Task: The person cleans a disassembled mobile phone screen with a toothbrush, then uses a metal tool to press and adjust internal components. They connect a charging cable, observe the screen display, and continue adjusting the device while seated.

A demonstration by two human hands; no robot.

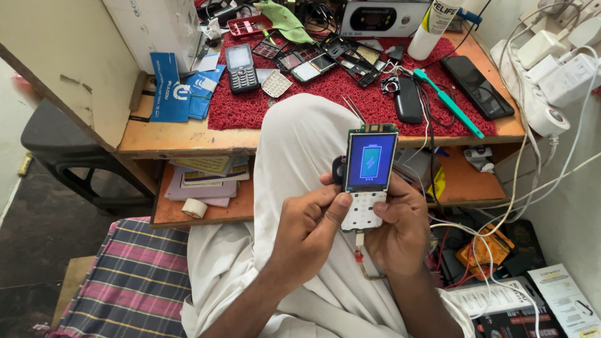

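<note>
Both hands hold a bare phone board [368, 181] over my raised knee, which is draped in white cloth [300, 144]. Its small screen glows blue with a battery symbol, and a white keypad sheet sits below the screen. My left hand [307, 228] grips the board's lower left, thumb on the keypad. My right hand [400, 225] cups it from the right and behind. A thin cable with a red end [359, 253] hangs from the board's bottom edge.
A wooden bench carries a red mat [313, 94] with a dark keypad phone [241, 67], opened phone parts, a black smartphone [477, 86], a teal toothbrush [447, 102] and a white bottle [432, 25]. Chargers and white cables [551, 75] crowd the right. A tape roll [195, 208] lies on the lower shelf.
</note>
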